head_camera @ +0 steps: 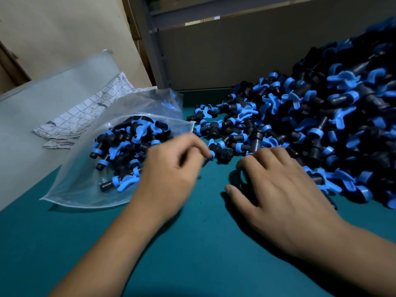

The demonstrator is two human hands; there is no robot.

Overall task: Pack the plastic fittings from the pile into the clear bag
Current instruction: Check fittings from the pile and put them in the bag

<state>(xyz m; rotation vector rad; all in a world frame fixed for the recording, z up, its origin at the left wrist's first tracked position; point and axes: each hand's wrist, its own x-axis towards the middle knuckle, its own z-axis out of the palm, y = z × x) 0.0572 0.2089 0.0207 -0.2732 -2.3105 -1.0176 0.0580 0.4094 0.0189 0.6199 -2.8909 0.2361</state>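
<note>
Both hands work the pile (310, 116): right hand (285, 189) spread flat, left hand (171, 168) pinching a fitting (216, 152) that could snag the clear bag (90, 168)'s floppy mouth and drop.

Black-and-blue plastic fittings (321, 116) heaped in a big pile on the right; clear bag (90, 181) lying left, mouth open toward the pile, partly filled.

A single wide-angle camera worn on the head looks forward and down, close over a green table (192, 254). Both forearms enter from the bottom edge. A clear bag (85, 181) lies left of centre, a pile of fittings (321, 125) fills the right, and cardboard walls (235, 50) close the background.
</note>
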